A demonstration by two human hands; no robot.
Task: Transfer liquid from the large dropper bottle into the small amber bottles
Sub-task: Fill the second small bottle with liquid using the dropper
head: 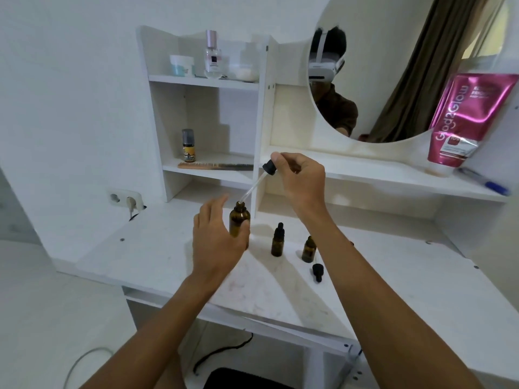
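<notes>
Right hand (302, 178) pinches a black-bulbed glass dropper (259, 179), tip at the mouth of the large amber glass bottle (238, 223) standing on the white desk (157, 256). Left hand (217, 242), fingers loosely spread, cups the bottle's side.

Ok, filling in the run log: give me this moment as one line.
right hand: holds dropper, tip at large bottle mouth | left hand: open beside large bottle | small bottles: one capped, one open

Glossy amber glass btl (238, 223), matt desk (157, 256)
</notes>
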